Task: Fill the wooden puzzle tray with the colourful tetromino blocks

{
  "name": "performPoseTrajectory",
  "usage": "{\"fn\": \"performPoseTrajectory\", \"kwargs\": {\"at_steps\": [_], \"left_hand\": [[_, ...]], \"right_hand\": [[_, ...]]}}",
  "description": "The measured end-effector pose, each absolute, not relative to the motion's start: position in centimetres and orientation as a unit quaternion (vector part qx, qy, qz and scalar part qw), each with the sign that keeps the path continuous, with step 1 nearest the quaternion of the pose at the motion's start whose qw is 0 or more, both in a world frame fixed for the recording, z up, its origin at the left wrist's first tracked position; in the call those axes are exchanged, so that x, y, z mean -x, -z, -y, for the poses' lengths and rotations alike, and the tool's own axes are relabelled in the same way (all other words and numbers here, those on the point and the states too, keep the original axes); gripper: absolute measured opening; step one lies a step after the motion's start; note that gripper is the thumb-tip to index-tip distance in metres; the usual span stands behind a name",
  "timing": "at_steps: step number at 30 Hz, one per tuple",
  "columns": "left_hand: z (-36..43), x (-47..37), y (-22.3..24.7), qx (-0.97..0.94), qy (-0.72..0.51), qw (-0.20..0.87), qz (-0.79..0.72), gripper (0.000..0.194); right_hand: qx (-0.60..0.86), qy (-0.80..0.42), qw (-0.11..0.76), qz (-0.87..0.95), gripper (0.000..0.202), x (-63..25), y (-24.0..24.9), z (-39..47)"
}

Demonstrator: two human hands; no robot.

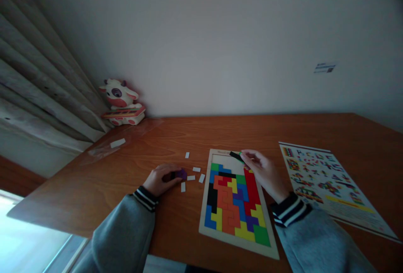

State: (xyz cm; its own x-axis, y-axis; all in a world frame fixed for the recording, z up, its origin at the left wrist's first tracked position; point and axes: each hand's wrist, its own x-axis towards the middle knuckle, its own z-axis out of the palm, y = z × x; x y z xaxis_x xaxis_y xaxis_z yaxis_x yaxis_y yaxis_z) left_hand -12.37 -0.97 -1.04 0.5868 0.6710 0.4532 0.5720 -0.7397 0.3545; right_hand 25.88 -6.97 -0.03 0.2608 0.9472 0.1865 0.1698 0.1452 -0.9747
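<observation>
A wooden puzzle board (239,245) lies on the table, most of its tray filled with colored blocks; its far end shows bare pale wood. Over that far end my right hand (262,172) pinches a black piece (236,156), with a bit of green showing at the fingertips. Left of the board, my left hand (162,178) has its fingers closed around a purple piece (181,174), and something dark shows between thumb and fingers. Several small white tiles (191,178) lie between my left hand and the board.
A printed sheet (333,185) with pictures lies at the right of the brown table (176,138). A cow-shaped toy (122,103) stands at the back left by the curtain (47,71). One white strip (117,143) lies near the table's left edge.
</observation>
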Motion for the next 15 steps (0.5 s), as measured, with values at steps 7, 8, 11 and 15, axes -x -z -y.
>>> {"fn": "performPoseTrajectory", "kwargs": {"at_steps": [7, 8, 11, 15], "left_hand": [[1.0, 11.1, 1.2, -0.908, -0.292, 0.08, -0.291, 0.021], [1.1, 10.9, 1.1, -0.91, -0.289, 0.076, -0.287, 0.023], [1.0, 10.4, 0.8, -0.913, -0.276, 0.075, -0.291, 0.03], [0.6, 9.9, 0.9, -0.912, -0.265, 0.117, -0.29, 0.033]], "right_hand": [[0.559, -0.353, 0.546, 0.515, 0.044, -25.6, -0.1, 7.1], [0.559, -0.35, 0.547, 0.516, 0.044, -25.6, 0.0, 7.1], [0.558, -0.345, 0.549, 0.518, 0.045, -25.5, 0.1, 7.1], [0.561, -0.352, 0.544, 0.515, 0.047, -25.5, 0.2, 7.1]]}}
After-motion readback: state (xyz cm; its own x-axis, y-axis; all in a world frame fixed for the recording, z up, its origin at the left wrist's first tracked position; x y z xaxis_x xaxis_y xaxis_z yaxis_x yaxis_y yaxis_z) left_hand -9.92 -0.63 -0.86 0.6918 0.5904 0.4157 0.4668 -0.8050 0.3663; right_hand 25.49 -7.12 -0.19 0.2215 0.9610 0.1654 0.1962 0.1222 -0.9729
